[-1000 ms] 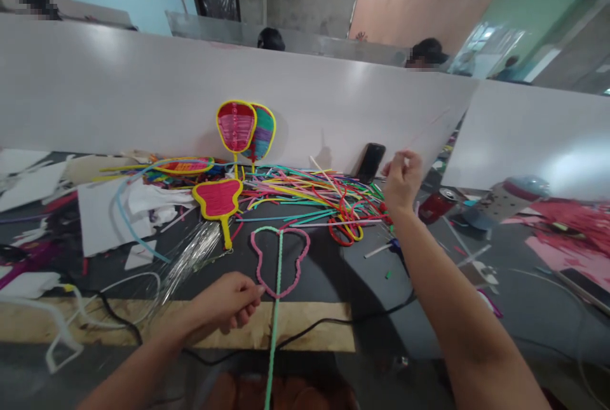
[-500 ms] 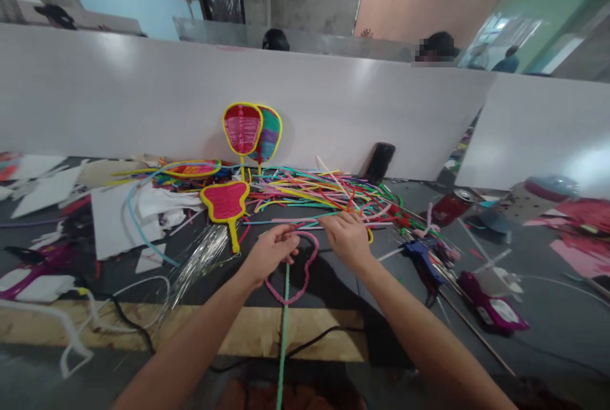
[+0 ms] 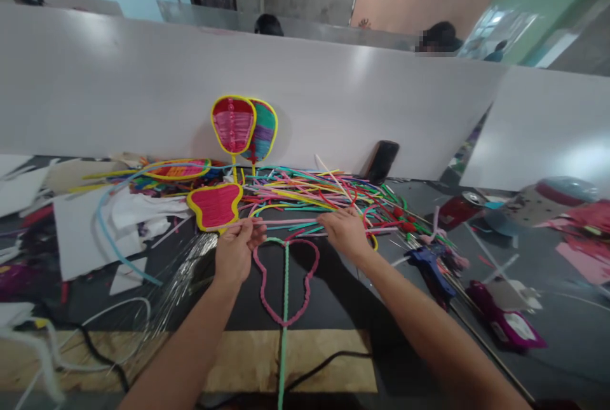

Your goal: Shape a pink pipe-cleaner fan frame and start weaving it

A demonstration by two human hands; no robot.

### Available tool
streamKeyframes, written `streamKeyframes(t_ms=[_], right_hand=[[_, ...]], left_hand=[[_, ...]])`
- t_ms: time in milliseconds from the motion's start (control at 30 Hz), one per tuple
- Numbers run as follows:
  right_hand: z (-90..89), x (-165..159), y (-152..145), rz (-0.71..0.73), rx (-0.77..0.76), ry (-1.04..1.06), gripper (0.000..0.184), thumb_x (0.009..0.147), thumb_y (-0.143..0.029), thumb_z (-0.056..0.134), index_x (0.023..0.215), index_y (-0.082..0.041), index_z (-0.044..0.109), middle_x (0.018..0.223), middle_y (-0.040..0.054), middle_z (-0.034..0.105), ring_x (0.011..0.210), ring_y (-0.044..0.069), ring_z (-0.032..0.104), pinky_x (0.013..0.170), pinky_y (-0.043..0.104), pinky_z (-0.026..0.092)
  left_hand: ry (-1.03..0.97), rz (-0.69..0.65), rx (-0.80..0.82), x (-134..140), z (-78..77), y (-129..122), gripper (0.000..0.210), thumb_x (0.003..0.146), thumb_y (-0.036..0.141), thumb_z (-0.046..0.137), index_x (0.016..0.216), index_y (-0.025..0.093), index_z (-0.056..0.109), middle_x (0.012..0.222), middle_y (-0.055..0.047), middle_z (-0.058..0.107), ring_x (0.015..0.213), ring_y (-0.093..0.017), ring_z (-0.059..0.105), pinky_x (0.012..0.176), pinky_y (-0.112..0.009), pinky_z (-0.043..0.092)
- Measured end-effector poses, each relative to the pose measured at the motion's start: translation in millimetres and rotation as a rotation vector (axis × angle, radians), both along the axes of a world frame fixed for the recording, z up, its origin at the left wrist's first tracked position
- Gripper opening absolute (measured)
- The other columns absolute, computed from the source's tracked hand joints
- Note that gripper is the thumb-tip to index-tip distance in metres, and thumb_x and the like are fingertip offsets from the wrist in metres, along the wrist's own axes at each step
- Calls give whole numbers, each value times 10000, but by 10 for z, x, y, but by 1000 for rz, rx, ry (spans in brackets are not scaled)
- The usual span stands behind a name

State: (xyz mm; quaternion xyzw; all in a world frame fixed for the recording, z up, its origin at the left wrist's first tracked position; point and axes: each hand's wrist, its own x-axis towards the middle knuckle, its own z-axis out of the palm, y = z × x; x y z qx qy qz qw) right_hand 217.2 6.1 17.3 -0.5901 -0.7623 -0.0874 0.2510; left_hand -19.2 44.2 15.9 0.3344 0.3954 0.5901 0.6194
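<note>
A pink pipe cleaner (image 3: 290, 222) stretches almost level between my two hands. My left hand (image 3: 234, 250) pinches its left end, just in front of the pink fan with a yellow rim (image 3: 216, 205). Toward its right end, my right hand (image 3: 347, 232) is closed on it, knuckles up, by the loose pile. Below the hands lies a butterfly-like outline of twisted pink pipe cleaner (image 3: 263, 283). A twisted green stem (image 3: 284, 353) runs up its middle and down toward me. Part of the outline's top left is green.
Many coloured pipe cleaners (image 3: 290, 191) are heaped behind the hands. Two finished fans (image 3: 233, 127) lean on the white partition (image 3: 324, 98), near a phone (image 3: 382, 161). To the right are a blue glue gun (image 3: 431, 270), a red can (image 3: 460, 208) and a purple device (image 3: 505, 321).
My left hand has moved left and up from the pink outline, drawing a pink pipe cleaner taut. My right hand stays nearly in place. The view has shifted slightly.
</note>
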Motion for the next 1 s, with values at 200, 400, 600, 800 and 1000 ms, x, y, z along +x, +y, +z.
streamKeyframes(t_ms=[200,400,600,800,1000], right_hand=[[-10,307,447,-174,-78,149,216,868,-208,453,953,-198,652,961,69,690,888,208,604,769,300,414],[-80,238,801,-168,-236,87,248,825,-194,531,1053,-174,624,1061,89,647,946,194,581,822,281,420],[-102,276,890,-279,-261,87,139,808,-265,547,795,-211,676,800,72,686,758,195,603,670,271,416],[81,508,919,-418,-132,207,209,831,-268,455,850,-221,658,703,61,664,635,188,578,573,256,373],[265,778,928,-439,37,409,158,779,-267,484,831,-190,612,657,31,618,608,167,548,576,256,400]], left_hand=[[-96,236,49,-106,-8,167,294,627,371,734,736,134,599,667,0,643,610,-105,623,559,-213,497],[-109,316,37,-153,5,217,293,637,375,718,734,144,566,622,23,624,569,-94,609,549,-209,479],[-104,320,6,-148,1,200,283,649,374,703,722,149,547,623,35,599,559,-82,595,527,-192,458],[-101,289,-38,-116,-43,182,288,613,367,703,725,153,545,617,50,582,532,-75,563,475,-179,427],[-89,277,-40,-100,-72,174,294,596,365,695,726,148,545,635,48,576,523,-72,551,459,-178,419]])
